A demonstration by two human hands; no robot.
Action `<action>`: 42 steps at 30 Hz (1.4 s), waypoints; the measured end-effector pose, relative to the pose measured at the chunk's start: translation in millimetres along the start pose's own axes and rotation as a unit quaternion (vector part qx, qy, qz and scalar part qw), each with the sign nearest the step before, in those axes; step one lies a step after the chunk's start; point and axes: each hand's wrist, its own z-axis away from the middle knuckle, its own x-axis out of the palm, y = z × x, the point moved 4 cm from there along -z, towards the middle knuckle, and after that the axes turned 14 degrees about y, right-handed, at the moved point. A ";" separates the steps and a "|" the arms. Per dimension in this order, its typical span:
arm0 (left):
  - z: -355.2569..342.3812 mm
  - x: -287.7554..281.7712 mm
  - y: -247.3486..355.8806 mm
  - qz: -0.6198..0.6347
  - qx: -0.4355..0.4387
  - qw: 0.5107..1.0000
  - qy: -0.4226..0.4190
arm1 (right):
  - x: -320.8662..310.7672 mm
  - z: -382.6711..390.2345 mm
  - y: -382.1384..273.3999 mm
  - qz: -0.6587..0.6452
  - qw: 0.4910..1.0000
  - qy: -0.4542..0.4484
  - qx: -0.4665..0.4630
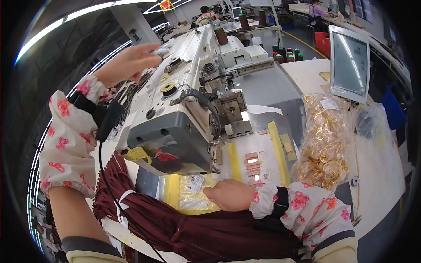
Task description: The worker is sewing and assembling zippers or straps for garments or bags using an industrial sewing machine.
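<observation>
At the bottom of the frame, nearest to me, I am leaning over a thick bundle of dark maroon cords (175, 228) that is running from the lower left toward the lower middle, its long axis slanting up to the left edge of the machine.

Just above it my right hand (230, 195) is resting knuckles up, fingers curled in a loose fist, on the yellow-backed clear packet (193, 193) lying flat at the lower centre. The hand is touching the packet's right edge; I cannot tell whether the fingers are pinching anything underneath. The packet is lying to the left of this hand, and the right hand is far the nearer of the two to it. Just above the knuckles a short column of small pinkish metal pieces (252, 164) is sitting between two yellow tape strips (277, 151) on the work plate, its line running straight away from me.

To the right a clear bag of gold rings (324, 140) is slumping against the table.

Further up, the grey and white sewing machine (188, 114) is filling the centre. My left hand (129, 63) is reaching into the upper left of the frame, fingers stretched out and half open, hovering over the machine's top near a small clear thing I cannot make out; it does not appear to be gripping anything.

A screen (349, 63) is standing at the upper right.
</observation>
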 end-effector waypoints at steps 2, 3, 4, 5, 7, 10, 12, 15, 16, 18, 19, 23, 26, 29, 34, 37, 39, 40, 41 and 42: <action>23.4 -31.7 -8.4 0.084 0.005 0.991 0.106 | -1.3 -0.7 -1.3 0.004 1.000 0.001 0.001; 39.7 -46.1 -18.7 0.144 -0.022 0.977 0.155 | -2.3 -1.6 -2.2 0.006 1.000 0.006 0.000; 59.5 -49.6 -32.4 0.241 -0.036 0.955 0.168 | -1.8 -2.0 -3.9 -0.001 1.000 -0.007 -0.010; 85.2 -51.1 -47.0 0.329 -0.045 0.926 0.178 | -2.2 -2.5 -3.2 0.004 1.000 -0.014 0.007; 133.7 -43.4 -74.0 0.470 -0.040 0.863 0.183 | 0.1 -2.9 -1.8 0.022 0.997 -0.062 0.036; 201.5 -4.0 -118.0 0.606 -0.095 0.741 0.274 | -0.1 -3.8 -4.0 -0.003 0.998 -0.065 0.020; 230.3 40.5 -143.2 0.699 -0.179 0.628 0.290 | -2.0 -4.2 -3.6 -0.013 0.999 -0.036 0.026; 255.3 81.8 -170.9 0.748 -0.319 0.482 0.325 | -1.9 -3.3 -3.7 0.005 0.999 -0.034 0.019; 255.6 79.1 -174.1 0.764 -0.264 0.492 0.325 | -1.9 -3.2 -3.7 0.009 0.999 -0.034 0.021; 258.6 73.6 -177.2 0.778 -0.207 0.501 0.316 | -0.8 -3.1 -4.7 -0.001 0.998 -0.054 0.033; 261.1 73.0 -178.5 0.778 -0.211 0.500 0.316 | -1.7 -4.5 -5.6 -0.015 0.998 -0.046 0.036; 262.8 75.6 -177.2 0.784 -0.182 0.501 0.318 | -1.3 -7.8 -7.4 -0.010 0.995 -0.076 0.069; 262.0 82.6 -174.9 0.756 -0.228 0.529 0.313 | -1.7 -9.5 -8.7 -0.008 0.993 -0.086 0.077; 262.5 82.1 -170.8 0.728 -0.237 0.545 0.342 | -2.6 -9.3 -8.9 -0.001 0.993 -0.089 0.078; 259.0 79.8 -161.1 0.737 -0.204 0.559 0.319 | -2.2 -8.0 -7.4 0.006 0.995 -0.074 0.065; 259.4 77.9 -159.4 0.752 -0.184 0.552 0.309 | -1.2 -7.2 -5.6 0.008 0.995 -0.069 0.071; 260.4 77.4 -159.6 0.762 -0.171 0.545 0.305 | -0.8 -6.7 -4.4 0.013 0.995 -0.070 0.068; 259.9 76.3 -157.6 0.776 -0.148 0.548 0.276 | -0.4 -6.5 -3.9 0.010 0.995 -0.071 0.072; 260.2 76.3 -157.9 0.778 -0.146 0.549 0.268 | 0.1 -6.2 -3.1 0.006 0.994 -0.074 0.079; 262.8 76.2 -159.8 0.753 -0.158 0.567 0.294 | 0.5 -6.3 -3.1 0.007 0.994 -0.075 0.078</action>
